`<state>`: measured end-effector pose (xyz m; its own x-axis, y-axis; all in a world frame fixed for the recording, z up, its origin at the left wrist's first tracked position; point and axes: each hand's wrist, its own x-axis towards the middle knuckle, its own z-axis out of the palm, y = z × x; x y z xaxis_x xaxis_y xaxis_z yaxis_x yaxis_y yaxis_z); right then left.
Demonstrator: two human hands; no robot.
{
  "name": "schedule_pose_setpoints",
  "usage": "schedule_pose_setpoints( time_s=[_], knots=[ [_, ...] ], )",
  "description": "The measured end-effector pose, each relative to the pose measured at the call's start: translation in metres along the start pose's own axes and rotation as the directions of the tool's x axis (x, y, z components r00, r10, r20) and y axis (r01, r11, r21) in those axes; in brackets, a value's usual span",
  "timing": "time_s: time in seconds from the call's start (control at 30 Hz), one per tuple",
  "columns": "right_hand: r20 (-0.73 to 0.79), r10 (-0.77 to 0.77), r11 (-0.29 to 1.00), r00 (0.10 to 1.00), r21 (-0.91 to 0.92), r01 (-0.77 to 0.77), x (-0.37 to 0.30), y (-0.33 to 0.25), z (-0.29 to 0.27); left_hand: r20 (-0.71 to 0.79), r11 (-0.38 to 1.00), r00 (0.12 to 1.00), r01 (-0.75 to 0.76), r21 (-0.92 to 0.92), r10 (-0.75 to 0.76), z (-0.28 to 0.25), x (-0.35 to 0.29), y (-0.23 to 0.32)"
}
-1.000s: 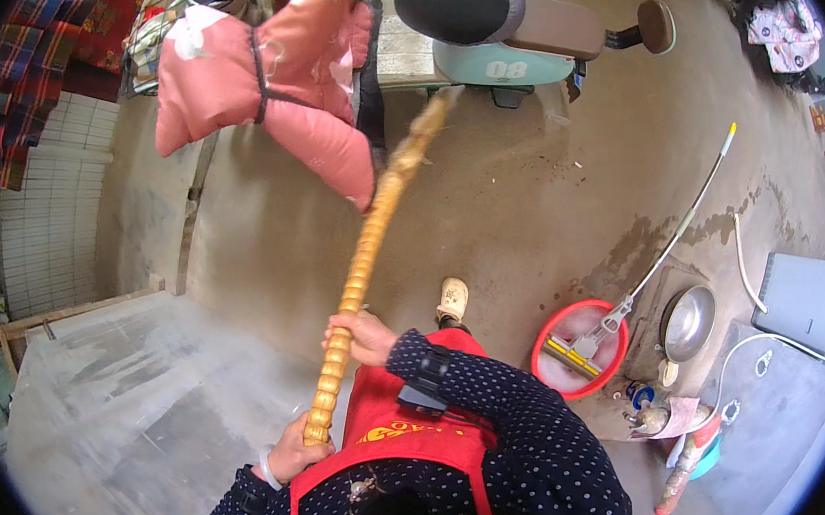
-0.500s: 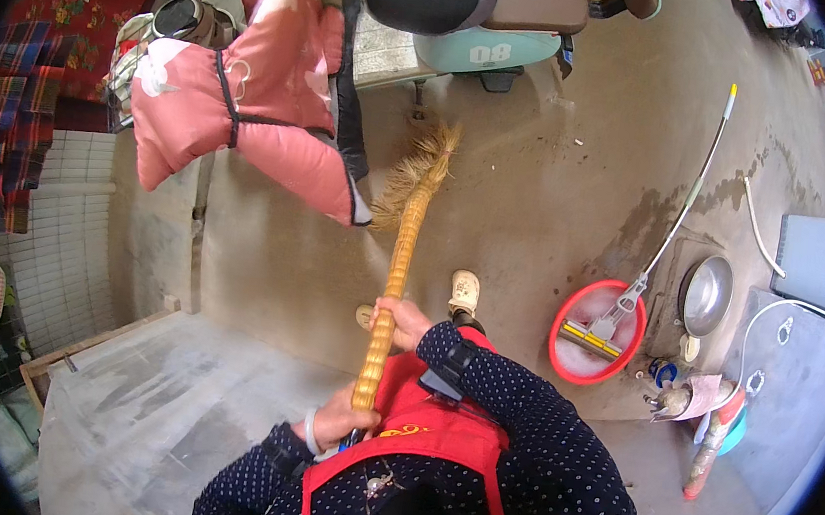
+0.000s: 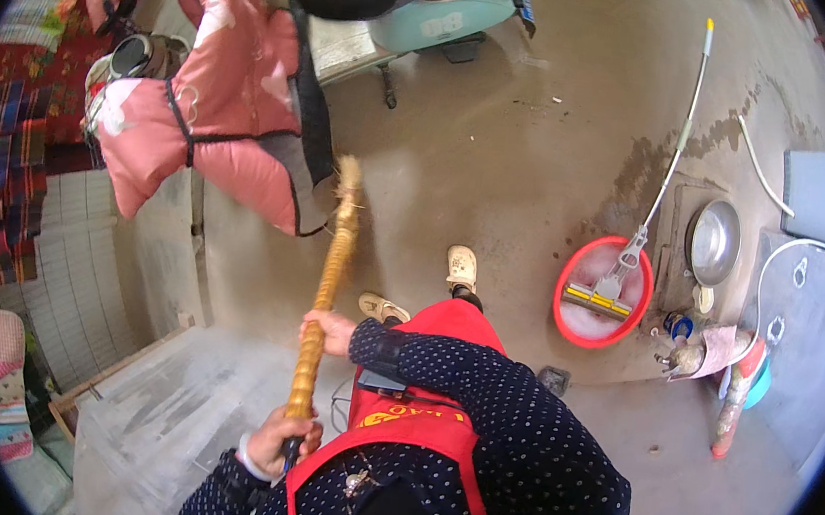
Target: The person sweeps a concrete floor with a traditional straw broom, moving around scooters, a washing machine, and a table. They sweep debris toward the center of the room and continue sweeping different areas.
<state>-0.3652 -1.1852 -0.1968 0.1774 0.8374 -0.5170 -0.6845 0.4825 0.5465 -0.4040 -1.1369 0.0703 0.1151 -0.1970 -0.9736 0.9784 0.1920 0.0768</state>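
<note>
Both hands are clenched on a straw broom (image 3: 327, 289): the left hand (image 3: 278, 439) grips the near end of its ribbed, golden bound handle and the right hand (image 3: 329, 329) wraps it higher up. The frayed bristle head sits on the smooth grey concrete floor (image 3: 502, 166) beside a hanging pink quilted jacket (image 3: 206, 115). This looks like mid-sweep; the next stroke calls for dragging the bristles across the floor, well apart from the red basin (image 3: 567, 319) holding a flat mop (image 3: 622, 270).

One head-worn fisheye view looks steeply down, close over the concrete floor (image 3: 544, 151).
</note>
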Motion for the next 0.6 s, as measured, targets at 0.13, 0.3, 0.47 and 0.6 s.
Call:
schedule_pose_setpoints(
  time_s=[0.13,0.3,0.47,0.6],
  knots=[
    [-0.059,-0.253,0.967,0.966,0.031,0.255,-0.045,-0.08,-0.03,0.252,0.985,0.955,0.168,-0.024,-0.157,0.043,0.053,0.034],
    [-0.241,-0.567,0.82,0.788,-0.08,0.566,-0.129,-0.195,-0.028,0.471,0.978,0.857,0.186,0.097,-0.209,0.109,0.122,0.073],
    [-0.218,-0.799,0.601,0.561,-0.268,0.753,-0.186,-0.312,0.004,0.643,0.995,0.76,0.036,0.095,-0.089,0.168,0.209,0.114],
    [-0.172,-0.875,0.484,0.452,-0.322,0.814,-0.193,-0.336,0.023,0.709,0.983,0.689,0.023,0.183,-0.149,0.167,0.233,0.144]
  ],
)
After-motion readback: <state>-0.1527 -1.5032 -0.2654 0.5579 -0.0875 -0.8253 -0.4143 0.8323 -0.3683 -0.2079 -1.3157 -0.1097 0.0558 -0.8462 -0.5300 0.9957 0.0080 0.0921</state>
